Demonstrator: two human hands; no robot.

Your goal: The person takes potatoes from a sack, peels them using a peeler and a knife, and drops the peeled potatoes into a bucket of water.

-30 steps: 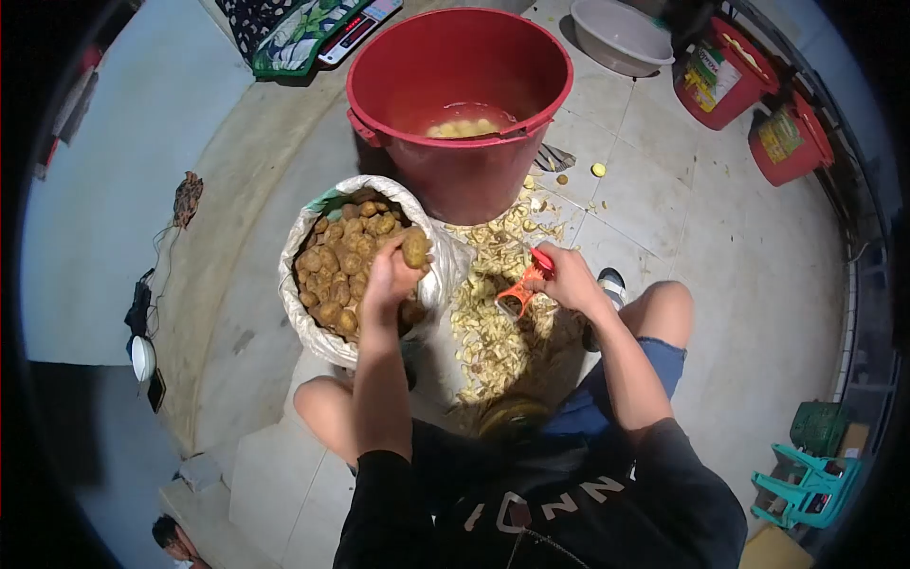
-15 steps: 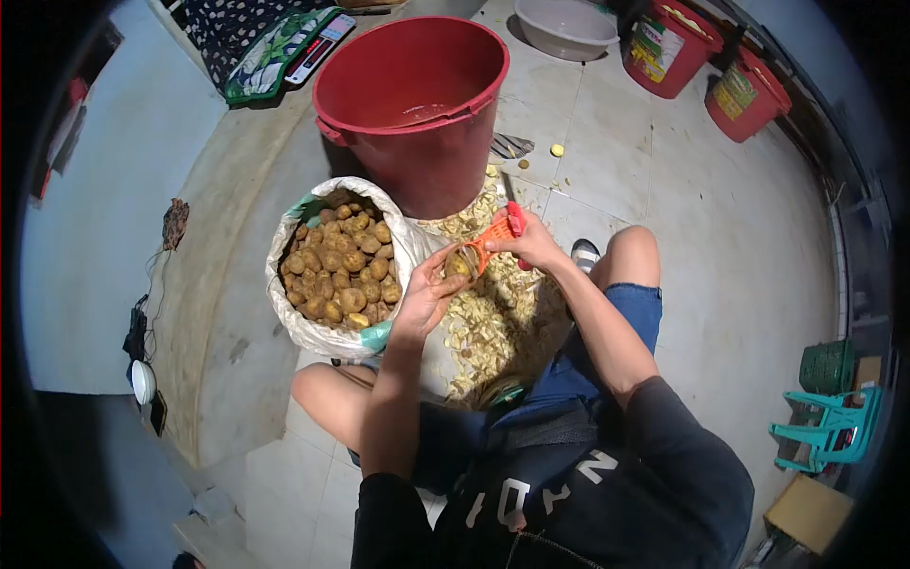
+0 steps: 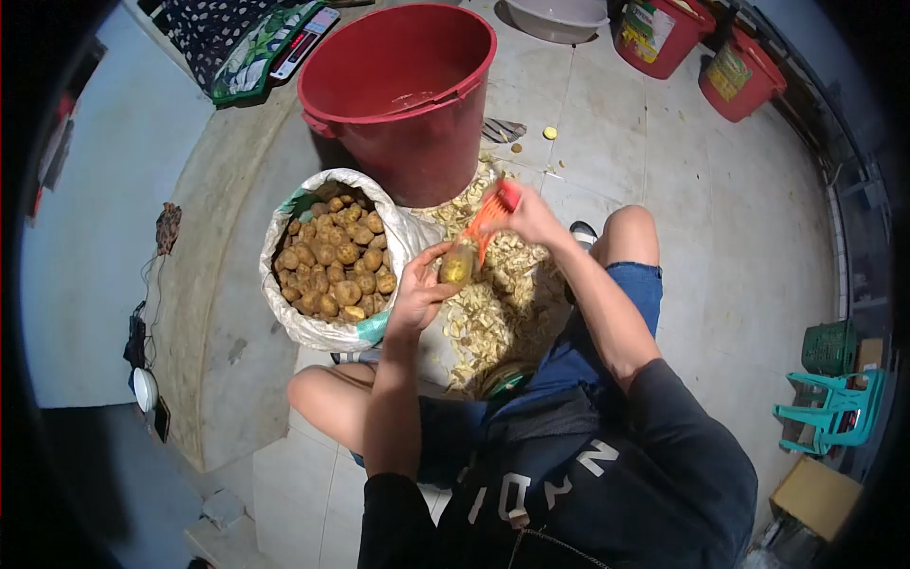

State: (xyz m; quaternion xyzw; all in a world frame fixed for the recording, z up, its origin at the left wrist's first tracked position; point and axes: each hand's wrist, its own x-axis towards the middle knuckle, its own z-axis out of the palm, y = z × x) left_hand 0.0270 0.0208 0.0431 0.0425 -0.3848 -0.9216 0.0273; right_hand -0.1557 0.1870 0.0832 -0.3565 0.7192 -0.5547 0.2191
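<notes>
My left hand [image 3: 420, 292] is closed around a partly peeled potato [image 3: 457, 266], whose yellow flesh shows. Gripped in my right hand [image 3: 529, 218] is an orange-red peeler [image 3: 488, 220], blurred by motion, with its lower end at the potato's upper side. Below both hands, a heap of potato peelings [image 3: 488, 327] covers the floor between my legs. Left of my left hand stands a white sack [image 3: 284, 318] with its rim rolled open. Many unpeeled brown potatoes [image 3: 332, 256] fill it.
A large red tub [image 3: 417, 156] stands ahead, just behind the sack. Farther off are a pale basin [image 3: 555, 24] and two red buckets [image 3: 664, 43] [image 3: 739, 85]. A peeled yellow piece [image 3: 550, 133] lies on the tiles. Turquoise stools [image 3: 834, 412] stand at the right.
My right hand and the peeler have shifted slightly along the potato. The whole view has tilted a little, so the tub and sack sit higher and further left.
</notes>
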